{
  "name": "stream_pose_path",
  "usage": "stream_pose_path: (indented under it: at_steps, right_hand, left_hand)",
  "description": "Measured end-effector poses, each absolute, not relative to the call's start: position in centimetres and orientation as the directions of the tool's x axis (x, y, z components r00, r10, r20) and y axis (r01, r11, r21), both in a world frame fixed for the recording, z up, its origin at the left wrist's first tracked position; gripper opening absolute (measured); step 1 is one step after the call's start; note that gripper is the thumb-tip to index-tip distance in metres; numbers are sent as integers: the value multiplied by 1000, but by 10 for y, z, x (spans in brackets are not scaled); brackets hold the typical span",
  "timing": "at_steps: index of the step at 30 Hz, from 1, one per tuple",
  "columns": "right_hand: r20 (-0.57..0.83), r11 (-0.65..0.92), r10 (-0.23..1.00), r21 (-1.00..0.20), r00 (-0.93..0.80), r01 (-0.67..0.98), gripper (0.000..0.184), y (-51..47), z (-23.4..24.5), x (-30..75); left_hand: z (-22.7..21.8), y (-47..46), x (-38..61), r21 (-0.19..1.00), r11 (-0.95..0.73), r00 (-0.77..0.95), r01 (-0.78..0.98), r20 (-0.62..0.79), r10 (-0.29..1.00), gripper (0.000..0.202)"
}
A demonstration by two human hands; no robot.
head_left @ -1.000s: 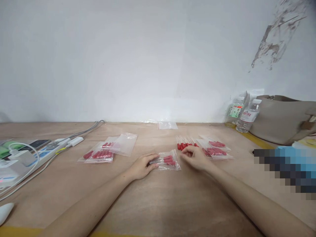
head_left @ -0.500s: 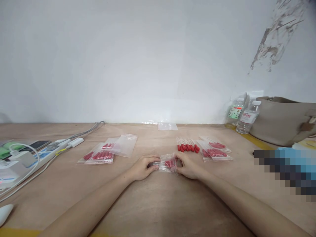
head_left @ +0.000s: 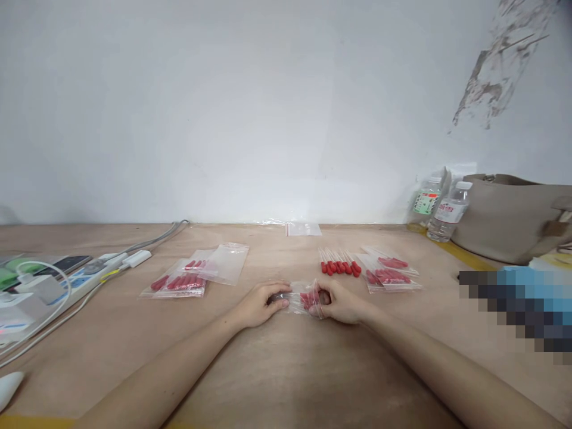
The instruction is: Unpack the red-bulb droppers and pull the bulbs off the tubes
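Observation:
Between my two hands is a clear zip-lock bag point(head_left: 295, 302) with red-tipped sticks point(head_left: 308, 300) in it, the red ends toward the right. My left hand point(head_left: 267, 302) is closed on the bag's left end, thumb in front and fingers behind. At the other end my right hand point(head_left: 333, 301) pinches the bag near its red-lined edge. Just beyond my right hand lies a row of loose red-tipped sticks point(head_left: 340, 267), their pale ends pointing at the wall. Exactly how the sticks sit inside the crinkled plastic is hard to make out.
Filled bags lie in piles at left point(head_left: 185, 281) and right point(head_left: 388, 275). A flat bag point(head_left: 230, 262) overlaps the left pile; another bag point(head_left: 304, 229) is by the wall. A power strip point(head_left: 84, 275) with cables stands left; a bottle point(head_left: 449, 213) and a handbag point(head_left: 504, 217) stand right.
The red tips inside the bag have shifted slightly right, closer to my right hand. The plastic between my hands looks more crumpled. Both hands stay in nearly the same place.

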State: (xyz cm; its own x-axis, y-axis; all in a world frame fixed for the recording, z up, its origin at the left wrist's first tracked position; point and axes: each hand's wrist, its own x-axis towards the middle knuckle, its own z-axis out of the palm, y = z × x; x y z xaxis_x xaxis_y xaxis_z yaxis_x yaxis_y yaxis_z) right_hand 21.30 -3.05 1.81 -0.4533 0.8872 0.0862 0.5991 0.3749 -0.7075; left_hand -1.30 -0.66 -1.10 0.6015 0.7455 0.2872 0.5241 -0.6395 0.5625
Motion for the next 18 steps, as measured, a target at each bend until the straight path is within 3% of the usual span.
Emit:
stream_pose_path:
  at_steps: [3, 10, 15, 18]
  right_hand:
    - [95, 355, 900, -728, -426, 587, 18, -33, 22, 213]
    - [62, 209, 831, -956, -553, 207, 19, -12, -5, 220]
    - [35, 131, 865, -979, -501, 158, 26, 0, -17, 225]
    - [37, 139, 829, -980, -558, 142, 30, 0, -15, 229]
  left_hand:
    - [-12, -6, -13, 563, -641, 604, 521, 287, 743, 32]
    - [-8, -10, -12, 535, -656, 608, 533, 296, 736, 33]
    - [-9, -10, -14, 512, -664, 608, 545, 304, 733, 33]
    - [-10, -9, -14, 507, -670, 610, 542, 311, 729, 33]
